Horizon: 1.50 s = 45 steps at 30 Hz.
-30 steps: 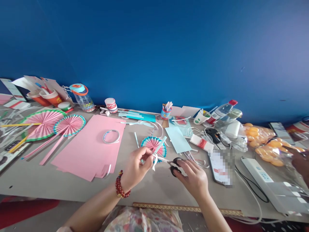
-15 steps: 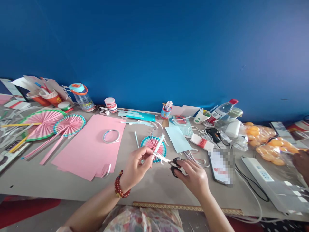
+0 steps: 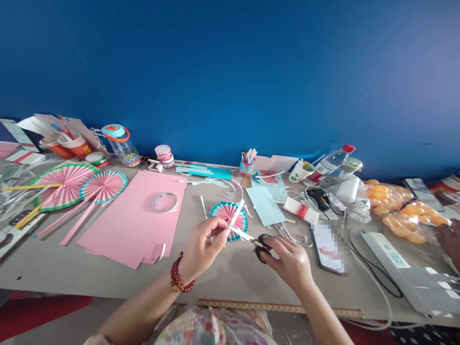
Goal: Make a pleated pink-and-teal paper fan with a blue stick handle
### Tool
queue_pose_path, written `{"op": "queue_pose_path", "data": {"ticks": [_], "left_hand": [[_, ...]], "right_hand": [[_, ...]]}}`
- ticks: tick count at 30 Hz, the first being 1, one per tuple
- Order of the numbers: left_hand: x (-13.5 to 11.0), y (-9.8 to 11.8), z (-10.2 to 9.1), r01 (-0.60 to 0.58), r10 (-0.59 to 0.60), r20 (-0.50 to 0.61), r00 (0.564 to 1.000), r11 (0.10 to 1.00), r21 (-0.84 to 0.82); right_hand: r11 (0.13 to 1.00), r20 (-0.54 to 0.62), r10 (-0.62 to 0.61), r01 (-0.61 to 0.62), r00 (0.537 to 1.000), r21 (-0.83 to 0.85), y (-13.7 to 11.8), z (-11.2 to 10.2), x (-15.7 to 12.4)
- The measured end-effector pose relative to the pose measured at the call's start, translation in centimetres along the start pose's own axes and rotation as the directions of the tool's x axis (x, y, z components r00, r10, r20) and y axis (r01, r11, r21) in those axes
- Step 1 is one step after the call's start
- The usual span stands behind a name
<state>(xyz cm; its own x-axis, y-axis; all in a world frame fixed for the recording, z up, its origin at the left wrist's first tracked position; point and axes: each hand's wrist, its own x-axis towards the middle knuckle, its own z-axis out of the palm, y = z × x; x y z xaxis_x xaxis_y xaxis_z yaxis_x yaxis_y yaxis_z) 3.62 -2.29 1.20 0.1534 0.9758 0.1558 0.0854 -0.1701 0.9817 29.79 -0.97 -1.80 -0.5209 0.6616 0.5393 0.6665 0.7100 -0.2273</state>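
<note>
My left hand point(image 3: 204, 244) is closed, its thumb and fingertips pinching a small white strip. In my right hand point(image 3: 291, 261) are black-handled scissors point(image 3: 261, 242), their blades pointing left at the strip by my left fingertips. Whether the blades touch the strip I cannot tell. Just behind my fingers, a round pleated paper fan point(image 3: 222, 210), pink with a white and teal edge, lies on the table. A white paper strip point(image 3: 237, 212) crosses the fan's right half. My left hand hides the fan's lower left part.
Pink paper sheets point(image 3: 125, 220) with a tape roll point(image 3: 165, 202) lie on the left, beside finished-looking pleated fans point(image 3: 104, 186). Light blue paper point(image 3: 265, 206), a phone point(image 3: 327, 249) and a power strip point(image 3: 391, 258) are on the right. Another person's hand point(image 3: 449, 242) is at the right edge.
The scissors' blades have shifted very slightly at the strip by my left fingertips. My left hand stays about where it was, and the fan has not moved.
</note>
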Motion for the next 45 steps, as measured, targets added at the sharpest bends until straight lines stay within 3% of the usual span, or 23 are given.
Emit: {"op": "queue_pose_path", "data": {"ticks": [10,14,17,20,26,28,31,37,41,45], "left_hand": [[0.0,-0.2,0.1,0.021,-0.021,0.006,1.0,0.999,-0.031],[0.0,-0.3,0.1,0.04,-0.039,0.009,0.999,0.999,-0.027],[0.0,-0.7,-0.3,0.053,-0.054,-0.011,0.999,0.998,-0.033],[-0.2,-1.3,-0.9,0.08,-0.081,-0.016,0.997,0.996,-0.03],[-0.8,-2.6,-3.3,0.099,-0.098,-0.022,0.995,0.995,0.024],[-0.9,-2.9,-4.4,0.101,-0.098,-0.057,0.994,0.992,0.069],[-1.1,-3.3,-6.0,0.131,-0.116,-0.103,0.988,0.98,0.151],[-1.6,-4.2,-6.8,0.163,-0.173,0.01,0.985,0.942,0.294],[-1.5,-4.7,-6.3,0.196,-0.218,0.041,0.975,0.931,0.307],[-1.2,-4.6,-6.0,0.223,-0.243,0.064,0.968,0.948,0.228]], "right_hand": [[1.0,-0.026,0.009,-0.01,1.0,-0.008,0.2,-0.3,0.5],[0.989,-0.08,0.135,-0.13,0.988,0.065,0.0,-0.2,0.2],[0.959,-0.122,0.279,-0.27,0.952,0.086,0.8,-0.1,-1.0],[0.909,-0.081,0.408,-0.413,0.91,-0.062,2.3,0.2,-3.1],[0.813,0.077,0.539,-0.494,0.839,-0.308,3.4,0.4,-6.4],[0.818,0.135,0.529,-0.461,0.838,-0.342,3.2,0.2,-6.4],[0.87,0.19,0.444,-0.37,0.876,-0.325,3.3,-0.3,-5.8],[0.911,0.308,0.377,-0.289,0.874,-0.296,3.2,-1.6,-2.4],[0.973,0.281,0.211,-0.228,0.936,0.026,0.9,-0.1,2.3],[0.941,0.133,0.152,-0.185,0.979,0.285,-1.0,3.1,6.0]]}}
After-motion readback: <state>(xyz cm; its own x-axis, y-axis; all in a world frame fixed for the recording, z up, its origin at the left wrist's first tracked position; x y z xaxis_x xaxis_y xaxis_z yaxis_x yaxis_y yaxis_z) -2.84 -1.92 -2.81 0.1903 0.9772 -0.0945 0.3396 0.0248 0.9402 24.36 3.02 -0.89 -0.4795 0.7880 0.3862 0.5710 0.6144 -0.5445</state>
